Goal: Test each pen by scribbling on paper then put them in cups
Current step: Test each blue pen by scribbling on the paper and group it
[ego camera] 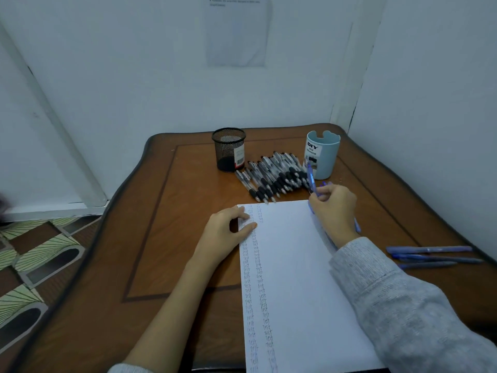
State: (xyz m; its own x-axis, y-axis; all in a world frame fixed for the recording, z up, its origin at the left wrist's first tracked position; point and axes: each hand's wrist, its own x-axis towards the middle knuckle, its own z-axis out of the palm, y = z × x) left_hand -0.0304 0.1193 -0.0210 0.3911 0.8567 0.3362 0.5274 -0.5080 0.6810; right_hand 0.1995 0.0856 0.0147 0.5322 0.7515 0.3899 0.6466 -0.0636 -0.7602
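A white sheet of paper (295,278) lies on the wooden table (174,224), with columns of small blue scribbles down its left side. My left hand (228,230) rests on the sheet's top left corner, fingers spread flat. My right hand (334,211) grips a blue pen (311,179) at the sheet's top right corner; the pen points up toward the light blue cup (322,154). A black mesh cup (228,149) stands at the back. Between the cups lies a pile of several black pens (274,176).
Three blue pens (430,255) lie on the table to the right of my right sleeve. More blue pens are partly hidden under my right wrist. White walls close off the table at the back and right. Patterned floor shows to the left.
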